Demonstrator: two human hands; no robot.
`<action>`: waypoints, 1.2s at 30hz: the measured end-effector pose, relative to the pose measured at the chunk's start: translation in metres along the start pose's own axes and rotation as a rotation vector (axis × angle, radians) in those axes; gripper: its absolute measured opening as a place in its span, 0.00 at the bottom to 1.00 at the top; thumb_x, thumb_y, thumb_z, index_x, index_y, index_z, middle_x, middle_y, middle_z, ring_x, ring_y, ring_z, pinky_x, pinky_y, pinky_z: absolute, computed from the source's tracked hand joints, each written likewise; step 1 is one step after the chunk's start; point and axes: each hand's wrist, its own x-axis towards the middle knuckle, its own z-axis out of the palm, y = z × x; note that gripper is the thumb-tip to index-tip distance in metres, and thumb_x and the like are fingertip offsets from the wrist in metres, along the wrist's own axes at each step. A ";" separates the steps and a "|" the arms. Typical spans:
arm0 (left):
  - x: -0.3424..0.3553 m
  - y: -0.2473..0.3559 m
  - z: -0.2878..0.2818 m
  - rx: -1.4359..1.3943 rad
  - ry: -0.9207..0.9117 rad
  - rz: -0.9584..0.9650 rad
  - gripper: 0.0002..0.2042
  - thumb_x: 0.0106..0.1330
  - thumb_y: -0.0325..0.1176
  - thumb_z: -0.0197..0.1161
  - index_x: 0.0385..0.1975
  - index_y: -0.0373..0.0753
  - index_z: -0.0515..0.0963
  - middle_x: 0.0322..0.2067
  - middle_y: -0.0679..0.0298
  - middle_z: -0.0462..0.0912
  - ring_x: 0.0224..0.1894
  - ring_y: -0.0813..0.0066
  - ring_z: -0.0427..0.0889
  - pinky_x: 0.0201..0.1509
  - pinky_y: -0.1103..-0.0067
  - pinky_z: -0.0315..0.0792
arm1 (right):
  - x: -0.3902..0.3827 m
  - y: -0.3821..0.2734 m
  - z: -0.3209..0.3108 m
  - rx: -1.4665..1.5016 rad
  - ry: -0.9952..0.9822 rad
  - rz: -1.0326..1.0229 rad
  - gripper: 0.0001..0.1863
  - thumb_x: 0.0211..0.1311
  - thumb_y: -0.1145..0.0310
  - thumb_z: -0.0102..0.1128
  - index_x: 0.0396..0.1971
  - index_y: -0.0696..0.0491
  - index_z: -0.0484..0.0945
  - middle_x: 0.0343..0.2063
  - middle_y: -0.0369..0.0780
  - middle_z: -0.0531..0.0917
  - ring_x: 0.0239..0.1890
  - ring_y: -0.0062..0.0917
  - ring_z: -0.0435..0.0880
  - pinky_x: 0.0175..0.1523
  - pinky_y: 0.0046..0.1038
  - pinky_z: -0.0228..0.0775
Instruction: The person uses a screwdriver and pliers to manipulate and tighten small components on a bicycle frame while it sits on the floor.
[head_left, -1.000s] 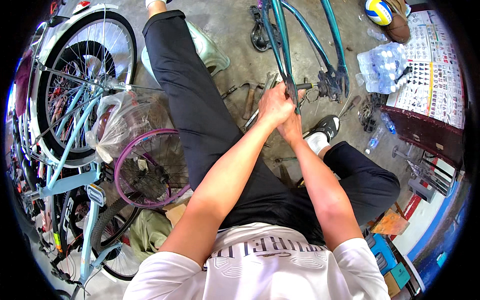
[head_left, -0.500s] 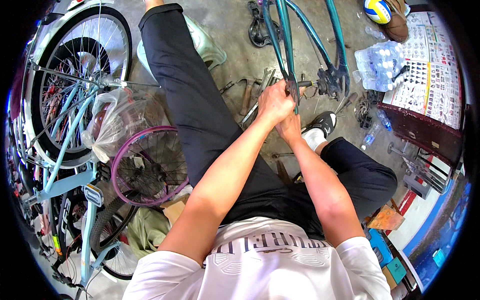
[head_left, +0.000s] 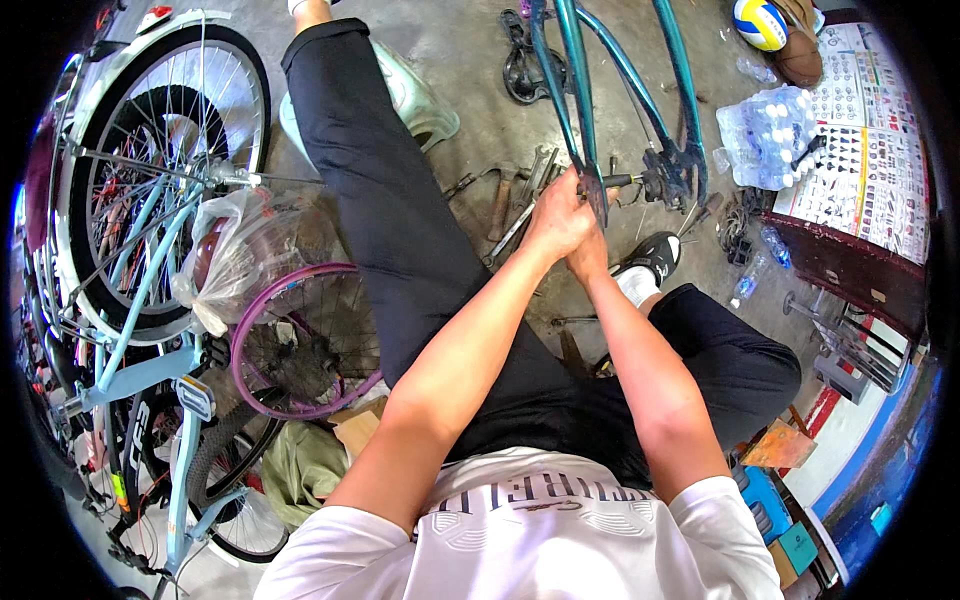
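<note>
A teal bicycle frame stands in front of me, its narrow dark end pointing down toward my hands. My left hand is closed against that end, on its left side, with the fingers mostly hidden. Just below it, touching it, my right hand is closed too. What either hand grips is hidden. A black rod-like part runs sideways from the frame's end toward a dark mechanism on the other stay. Left of my hands, a hammer and several metal wrenches lie on the floor.
A crank with chainring lies beyond the hands. Leftward are a purple wheel rim, a plastic bag and a pale blue bicycle. To the right are wrapped water bottles, a ball and a dark red cabinet.
The whole view has shifted slightly, so most things appear a little lower and farther right. Both hands stay closed together at the frame's end.
</note>
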 end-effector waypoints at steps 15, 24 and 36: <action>-0.001 -0.004 0.006 -0.115 -0.036 0.035 0.19 0.72 0.43 0.68 0.46 0.34 0.70 0.40 0.61 0.78 0.45 0.73 0.76 0.52 0.72 0.72 | -0.013 -0.007 -0.034 0.380 0.035 -0.006 0.28 0.77 0.45 0.44 0.61 0.52 0.75 0.52 0.54 0.83 0.56 0.53 0.80 0.58 0.45 0.72; -0.028 0.024 -0.013 0.449 -0.015 -0.018 0.25 0.68 0.43 0.68 0.55 0.31 0.72 0.46 0.49 0.82 0.50 0.55 0.84 0.53 0.67 0.76 | -0.002 0.024 -0.017 0.447 0.039 -0.097 0.29 0.79 0.46 0.43 0.53 0.59 0.75 0.47 0.58 0.82 0.53 0.54 0.81 0.57 0.42 0.70; 0.004 0.160 -0.034 1.083 0.055 1.019 0.07 0.64 0.34 0.67 0.36 0.40 0.80 0.34 0.60 0.82 0.39 0.57 0.81 0.46 0.65 0.72 | 0.009 0.016 0.001 0.615 -0.011 -0.070 0.35 0.77 0.37 0.39 0.44 0.58 0.78 0.37 0.48 0.85 0.45 0.46 0.82 0.54 0.39 0.71</action>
